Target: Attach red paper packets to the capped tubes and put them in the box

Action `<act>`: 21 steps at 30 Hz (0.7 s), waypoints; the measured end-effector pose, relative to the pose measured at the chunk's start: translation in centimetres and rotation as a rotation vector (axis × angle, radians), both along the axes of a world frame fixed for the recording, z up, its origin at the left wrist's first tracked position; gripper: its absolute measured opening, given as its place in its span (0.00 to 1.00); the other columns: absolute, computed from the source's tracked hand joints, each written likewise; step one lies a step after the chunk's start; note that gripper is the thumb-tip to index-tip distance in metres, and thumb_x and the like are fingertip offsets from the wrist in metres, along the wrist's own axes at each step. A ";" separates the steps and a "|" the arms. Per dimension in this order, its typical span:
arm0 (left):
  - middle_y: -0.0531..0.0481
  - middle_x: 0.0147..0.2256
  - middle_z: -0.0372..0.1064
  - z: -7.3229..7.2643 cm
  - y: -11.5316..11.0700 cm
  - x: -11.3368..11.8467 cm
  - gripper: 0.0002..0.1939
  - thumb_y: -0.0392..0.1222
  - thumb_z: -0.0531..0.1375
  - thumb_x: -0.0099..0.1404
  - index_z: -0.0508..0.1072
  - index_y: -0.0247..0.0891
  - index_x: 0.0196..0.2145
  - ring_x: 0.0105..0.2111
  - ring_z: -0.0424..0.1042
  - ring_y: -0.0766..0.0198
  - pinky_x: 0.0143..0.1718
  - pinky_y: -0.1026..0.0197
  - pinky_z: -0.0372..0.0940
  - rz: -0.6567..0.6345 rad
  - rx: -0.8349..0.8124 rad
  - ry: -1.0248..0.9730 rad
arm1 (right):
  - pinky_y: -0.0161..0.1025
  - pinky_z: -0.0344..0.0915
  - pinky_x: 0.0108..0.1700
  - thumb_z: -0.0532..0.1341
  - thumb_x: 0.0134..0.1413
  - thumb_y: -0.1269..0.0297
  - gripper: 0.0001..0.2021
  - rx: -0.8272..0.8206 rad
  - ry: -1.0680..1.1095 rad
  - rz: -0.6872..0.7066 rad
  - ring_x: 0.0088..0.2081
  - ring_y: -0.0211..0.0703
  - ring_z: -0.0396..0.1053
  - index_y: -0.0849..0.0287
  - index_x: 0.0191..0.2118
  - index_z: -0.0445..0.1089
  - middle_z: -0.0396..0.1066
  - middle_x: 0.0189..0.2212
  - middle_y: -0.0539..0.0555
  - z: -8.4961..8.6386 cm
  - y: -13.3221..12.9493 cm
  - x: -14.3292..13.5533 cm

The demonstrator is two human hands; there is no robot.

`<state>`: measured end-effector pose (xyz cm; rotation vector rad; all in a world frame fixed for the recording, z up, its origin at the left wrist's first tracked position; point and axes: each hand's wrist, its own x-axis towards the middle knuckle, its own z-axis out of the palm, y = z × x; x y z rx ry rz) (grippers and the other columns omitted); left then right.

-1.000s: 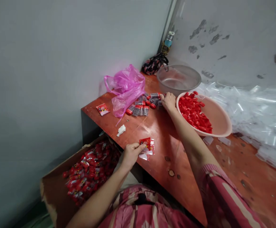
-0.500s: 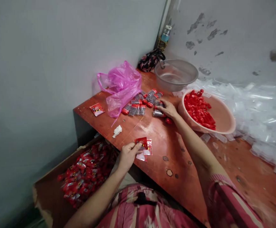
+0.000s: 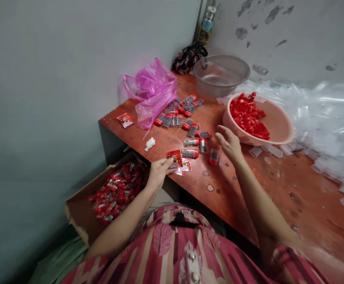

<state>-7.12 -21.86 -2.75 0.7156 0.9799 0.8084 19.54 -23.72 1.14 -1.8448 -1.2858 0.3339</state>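
Between thumb and fingers, my left hand pinches a small red printed packet at the table's near edge. Other red-and-clear packets lie just under it. My right hand is open above the table, fingers apart, with nothing in it. To its left, small clear bottles with red caps and dark contents lie scattered toward me. One blurred bottle is closest to the right hand, apart from it. More of these bottles are heaped farther back beside a pink plastic bag.
A pink basin of red caps stands right of my right hand, before a heap of clear plastic pieces. Behind are a grey basin and a dark bag. A carton of red packets sits below left.
My right hand has drawn back from the bottle pile and opened. Several bottles now lie spread nearer to me. My left hand still holds the packet, now raised slightly. The view has shifted.
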 end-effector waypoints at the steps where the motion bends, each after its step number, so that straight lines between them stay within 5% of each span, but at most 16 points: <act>1: 0.50 0.21 0.70 0.1 -0.3 0.1 0.19 0.51 0.68 0.45 0.73 0.29 0.22 0.23 0.71 0.68 0.29 0.64 0.71 -0.003 -0.010 -0.007 | 0.52 0.60 0.55 0.58 0.53 0.51 0.22 0.004 0.046 -0.008 0.51 0.52 0.67 0.57 0.50 0.69 0.71 0.49 0.59 0.3 -1.3 -0.5; 6: 0.49 0.22 0.71 1.4 -2.0 1.2 0.18 0.48 0.70 0.43 0.74 0.29 0.23 0.22 0.71 0.67 0.26 0.64 0.70 -0.046 -0.064 -0.114 | 0.50 0.68 0.46 0.60 0.52 0.53 0.16 -0.060 0.283 0.146 0.40 0.48 0.73 0.54 0.44 0.72 0.75 0.39 0.54 0.7 -6.4 -5.8; 9: 0.48 0.22 0.71 2.5 -3.3 1.4 0.17 0.46 0.70 0.44 0.74 0.29 0.24 0.23 0.72 0.66 0.27 0.64 0.71 -0.055 -0.078 -0.164 | 0.49 0.69 0.44 0.59 0.54 0.55 0.16 -0.056 0.199 0.175 0.40 0.48 0.73 0.55 0.45 0.71 0.75 0.40 0.56 0.2 -8.3 -8.0; 16: 0.49 0.23 0.71 3.9 -5.8 -0.1 0.12 0.42 0.68 0.48 0.72 0.31 0.26 0.22 0.71 0.67 0.25 0.64 0.70 -0.028 -0.067 -0.192 | 0.52 0.65 0.51 0.55 0.56 0.63 0.13 0.040 -0.338 0.176 0.48 0.54 0.70 0.59 0.43 0.72 0.72 0.47 0.61 0.5 -9.4 -2.0; 21: 0.50 0.24 0.72 3.7 -6.6 -0.3 0.13 0.43 0.68 0.46 0.73 0.32 0.27 0.23 0.71 0.67 0.27 0.62 0.70 -0.117 -0.002 -0.157 | 0.46 0.69 0.42 0.60 0.53 0.56 0.15 -0.139 0.067 0.305 0.39 0.49 0.73 0.58 0.42 0.73 0.76 0.39 0.58 2.4 -8.5 -2.9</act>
